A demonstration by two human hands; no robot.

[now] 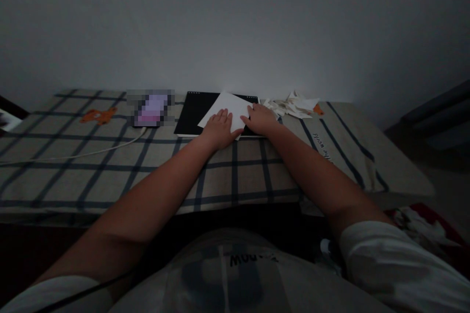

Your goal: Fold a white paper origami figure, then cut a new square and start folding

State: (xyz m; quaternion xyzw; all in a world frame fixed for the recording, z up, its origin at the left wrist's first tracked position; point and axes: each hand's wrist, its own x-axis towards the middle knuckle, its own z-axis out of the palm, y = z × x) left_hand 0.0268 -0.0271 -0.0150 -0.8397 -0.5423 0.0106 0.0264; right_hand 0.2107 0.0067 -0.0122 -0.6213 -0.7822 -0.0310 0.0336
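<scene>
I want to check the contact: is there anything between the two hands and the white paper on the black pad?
Nothing visible. The left hand and the right hand both lie flat right on the white paper, which rests on the black pad. The paper scraps lie to the right, apart from the hands.
</scene>
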